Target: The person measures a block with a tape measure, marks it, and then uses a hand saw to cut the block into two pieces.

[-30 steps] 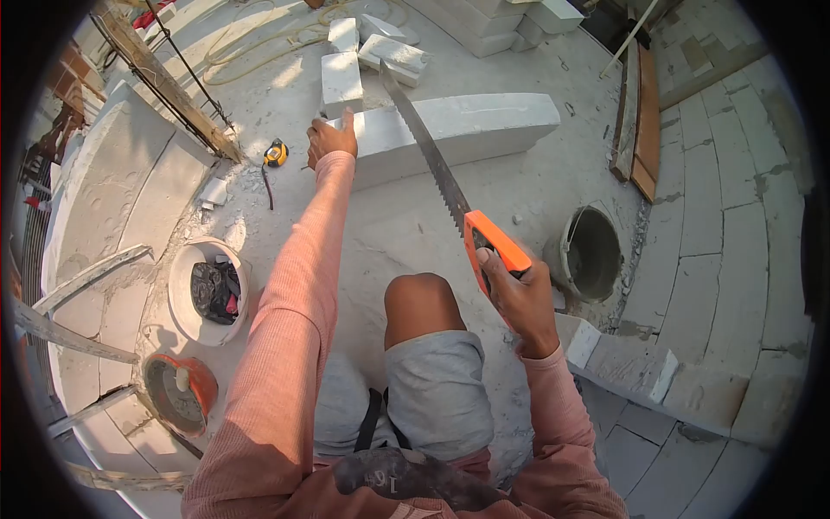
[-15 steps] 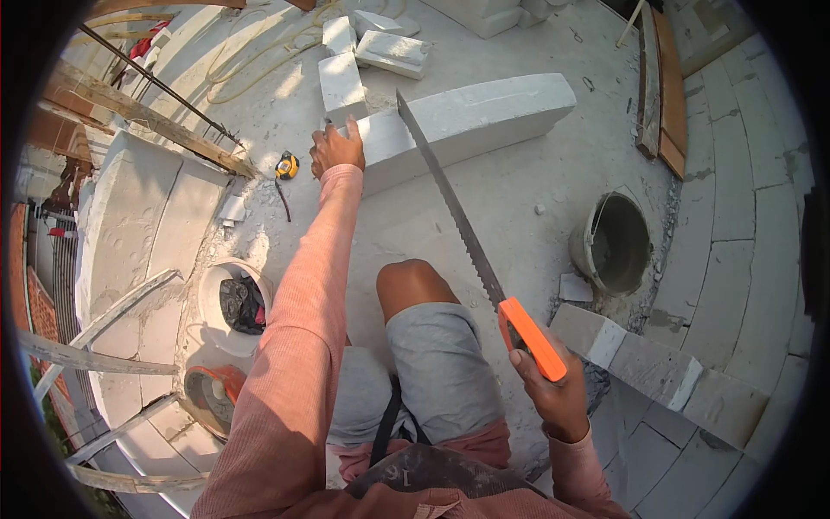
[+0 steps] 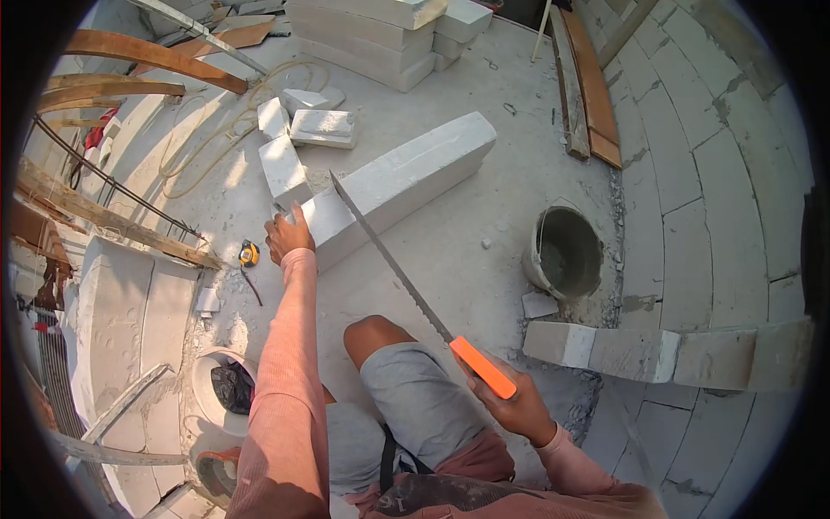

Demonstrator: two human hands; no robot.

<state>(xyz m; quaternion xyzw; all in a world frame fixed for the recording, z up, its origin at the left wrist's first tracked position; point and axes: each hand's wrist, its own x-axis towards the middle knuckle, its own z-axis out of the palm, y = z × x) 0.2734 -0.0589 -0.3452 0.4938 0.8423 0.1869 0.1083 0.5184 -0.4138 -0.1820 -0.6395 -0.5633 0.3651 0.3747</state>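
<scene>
My right hand is wrapped round the orange handle of a long hand saw. Its toothed blade slants up and left, and the tip lies over the near part of a long white block on the floor. At the block's near left end is my left hand, fingers bent and spread against the end. A smaller white block sits just beyond that hand. To its left, a yellow and black tape measure lies on the floor.
A grey bucket stands at right, near a block wall. White buckets and an orange-rimmed one are at lower left. Stacked blocks, a hose and wooden beams lie further off.
The view has shifted, so the long block and both hands appear lower and further left. My right hand has drawn the saw leftward, its blade now slanting more. My left hand stays at the block's end.
</scene>
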